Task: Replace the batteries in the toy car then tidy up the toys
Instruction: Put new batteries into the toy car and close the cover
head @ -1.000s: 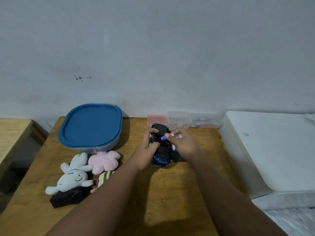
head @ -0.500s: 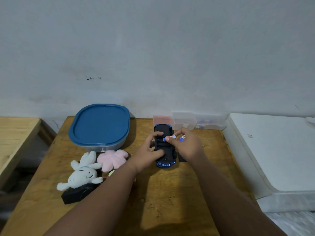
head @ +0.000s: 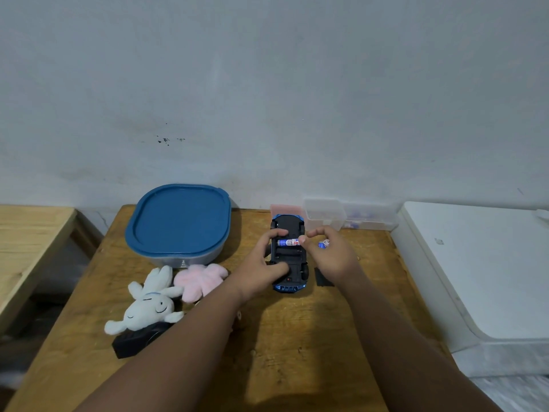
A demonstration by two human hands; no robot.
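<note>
One battery (head: 287, 242) sits in the upturned toy car (head: 288, 257), steadied by the left hand (head: 264, 263); the right hand (head: 332, 254) clutches another battery (head: 324, 244); toys remain untidied at lower left.

1 toy car (head: 288, 257), 2 batts (head: 288, 242) (head: 324, 243), 2 plush toys (head: 148, 304) (head: 200, 280), 1 blue-lid tub (head: 178, 223).

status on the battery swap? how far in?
Done: toy car flipped belly-up, black cover off beside it. In hand: left hand steadies the car; right hand seats one battery while holding a spare. Left: remaining batteries, the cover, then the plush toys by the closed blue bin.
</note>
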